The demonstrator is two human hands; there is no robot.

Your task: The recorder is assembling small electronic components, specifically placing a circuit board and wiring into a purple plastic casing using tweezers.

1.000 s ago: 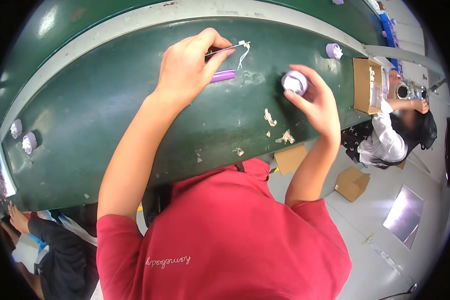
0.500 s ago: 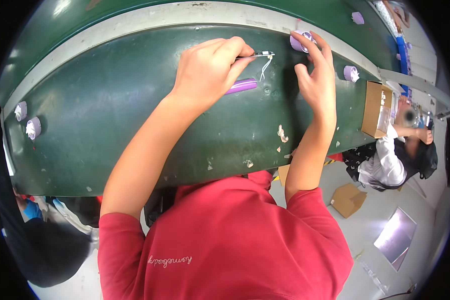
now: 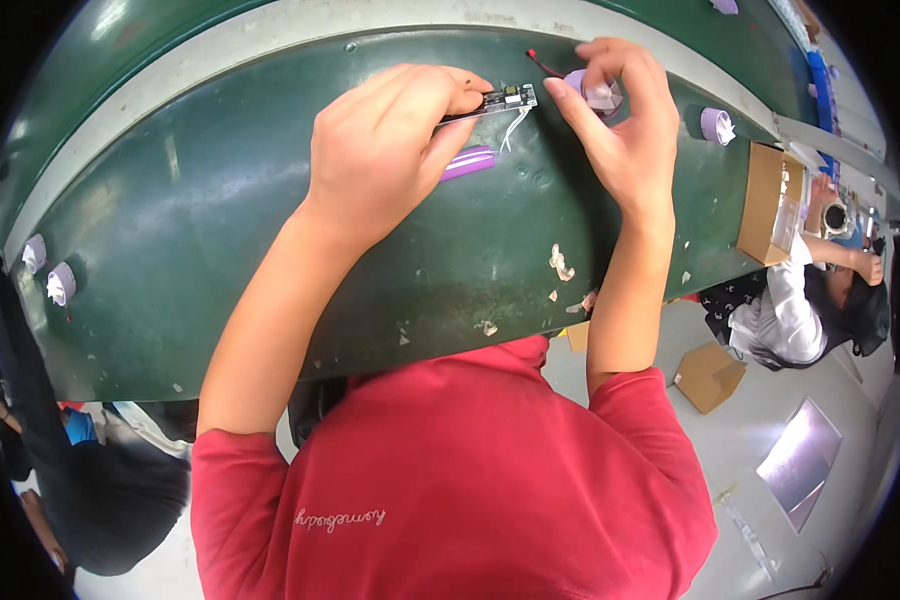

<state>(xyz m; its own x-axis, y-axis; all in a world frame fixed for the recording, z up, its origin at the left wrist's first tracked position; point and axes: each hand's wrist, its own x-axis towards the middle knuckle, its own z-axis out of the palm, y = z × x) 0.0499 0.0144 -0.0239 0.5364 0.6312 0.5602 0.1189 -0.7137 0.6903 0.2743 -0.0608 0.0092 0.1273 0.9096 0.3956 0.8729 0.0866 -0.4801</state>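
Observation:
My left hand [image 3: 375,140] pinches a narrow black circuit board [image 3: 510,98] between thumb and fingers, its component end pointing right. White wires [image 3: 515,128] hang from that end toward a shiny purple cylinder, which looks like a battery [image 3: 468,162], just below the board and partly hidden by the hand. My right hand [image 3: 625,125] has its fingers curled round a lilac ring-shaped fan part [image 3: 600,94], largely covered by the fingers. From beside this part a dark lead with a red connector [image 3: 532,54] sticks out to the upper left, near the board's end.
Another lilac fan part [image 3: 716,126] sits right of my right hand, near a cardboard box [image 3: 762,200] at the table's right end. Two more fan parts [image 3: 61,284] stand far left. Pale scraps [image 3: 560,263] lie near the front edge. Other people sit at both sides.
My right hand has closed round the fan part and drawn it nearer to me; its red connector now shows. The circuit board in my left hand is tilted so more of its face shows.

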